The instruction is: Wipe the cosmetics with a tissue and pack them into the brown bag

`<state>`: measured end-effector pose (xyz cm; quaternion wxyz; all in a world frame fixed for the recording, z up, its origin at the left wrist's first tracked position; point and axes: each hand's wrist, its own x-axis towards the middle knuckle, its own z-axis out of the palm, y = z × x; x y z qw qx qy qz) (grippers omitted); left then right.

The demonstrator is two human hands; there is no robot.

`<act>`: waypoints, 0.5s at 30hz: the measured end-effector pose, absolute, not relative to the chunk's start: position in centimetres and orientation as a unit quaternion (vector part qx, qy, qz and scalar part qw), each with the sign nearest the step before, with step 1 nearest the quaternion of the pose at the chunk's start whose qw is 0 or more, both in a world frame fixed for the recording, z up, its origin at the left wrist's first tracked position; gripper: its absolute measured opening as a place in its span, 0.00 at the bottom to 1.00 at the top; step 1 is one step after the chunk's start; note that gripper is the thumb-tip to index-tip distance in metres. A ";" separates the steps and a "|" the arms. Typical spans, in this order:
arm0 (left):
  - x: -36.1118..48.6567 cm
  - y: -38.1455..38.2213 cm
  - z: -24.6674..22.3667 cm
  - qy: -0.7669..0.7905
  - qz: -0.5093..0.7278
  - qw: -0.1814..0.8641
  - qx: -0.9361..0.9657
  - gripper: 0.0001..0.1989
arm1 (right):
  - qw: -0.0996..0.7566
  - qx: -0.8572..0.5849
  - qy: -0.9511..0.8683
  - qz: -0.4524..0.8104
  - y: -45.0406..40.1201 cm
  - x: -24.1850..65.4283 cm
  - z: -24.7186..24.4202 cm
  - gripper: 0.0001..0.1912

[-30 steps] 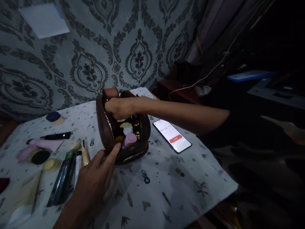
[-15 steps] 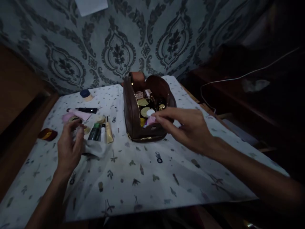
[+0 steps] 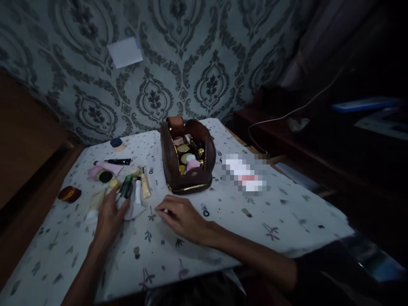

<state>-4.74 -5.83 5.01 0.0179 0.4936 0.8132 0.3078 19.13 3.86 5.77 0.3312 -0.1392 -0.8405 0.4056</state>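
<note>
My left hand (image 3: 110, 212) rests low over a cluster of cosmetics, thumb and fingers apart around the lower end of a green bottle (image 3: 126, 187); a firm grip does not show. Beside it lie a pale tube (image 3: 94, 204), a white tube with a dark cap (image 3: 137, 190) and a yellowish tube (image 3: 145, 186). My right hand (image 3: 183, 216) hovers just in front of the brown bag, fingertips pinched together, with nothing visible in them. The unzipped brown bag (image 3: 188, 183) holds several cosmetics, including a round pink item (image 3: 193, 164) near its front.
Farther left are a dark red jar (image 3: 69, 194), a blue-capped jar (image 3: 117, 144), a black tube (image 3: 119, 162) and a pink tube (image 3: 110, 167). A blurred white object (image 3: 244, 172) lies right of the bag. A white cable (image 3: 287, 115) hangs at the right.
My right hand has let go of the pink item in the bag and moved down and left out of it. My left hand has shifted right toward the green bottle. The view has tilted up.
</note>
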 end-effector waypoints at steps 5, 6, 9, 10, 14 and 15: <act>-1.8 -7.7 6.5 0.787 0.427 0.061 0.441 0.25 | 0.200 -0.201 -0.754 0.593 1.9 15.8 4.6 0.21; -0.6 -8.1 6.6 0.783 0.440 0.057 0.437 0.24 | 0.187 -0.203 -0.719 0.638 1.5 15.1 4.4 0.24; 2.8 -8.9 6.2 0.773 0.439 0.019 0.458 0.26 | 0.222 -0.171 -0.609 0.742 0.4 13.7 3.7 0.26; 3.6 -8.9 5.7 0.769 0.432 0.003 0.471 0.27 | 0.245 -0.156 -0.581 0.761 0.2 13.5 3.4 0.27; 4.3 -8.6 3.8 0.755 0.390 -0.070 0.523 0.29 | 0.275 -0.145 -0.549 0.776 0.1 13.6 2.9 0.28; 4.0 -8.4 3.7 0.752 0.380 -0.090 0.531 0.30 | 0.267 -0.155 -0.553 0.774 0.1 13.7 3.0 0.27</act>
